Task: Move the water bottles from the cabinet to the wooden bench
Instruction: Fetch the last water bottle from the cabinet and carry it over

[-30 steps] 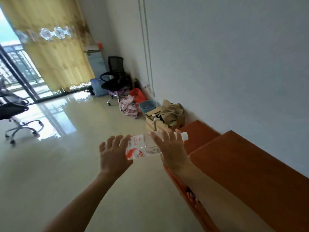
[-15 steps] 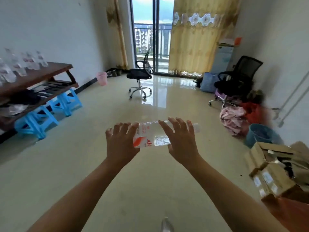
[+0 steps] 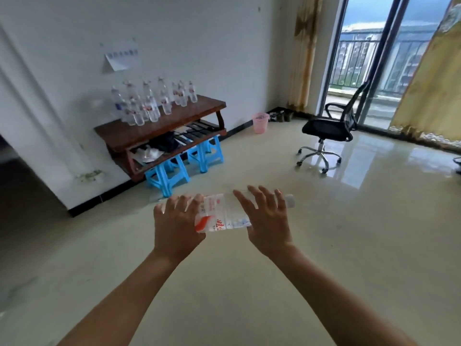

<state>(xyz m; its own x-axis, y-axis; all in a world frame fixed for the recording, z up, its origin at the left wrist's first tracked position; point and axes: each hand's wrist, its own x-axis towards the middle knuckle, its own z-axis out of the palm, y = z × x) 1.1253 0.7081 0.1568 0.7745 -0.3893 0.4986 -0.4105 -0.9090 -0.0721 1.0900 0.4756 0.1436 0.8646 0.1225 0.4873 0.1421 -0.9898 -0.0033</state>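
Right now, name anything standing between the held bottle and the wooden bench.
Nothing visible: bare floor runs from the water bottle, held between left hand and right hand, to the wooden bench.

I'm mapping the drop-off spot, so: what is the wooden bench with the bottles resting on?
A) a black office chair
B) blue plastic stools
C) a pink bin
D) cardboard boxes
B: the wooden bench stands on blue plastic stools, with the water bottles upright on its top.
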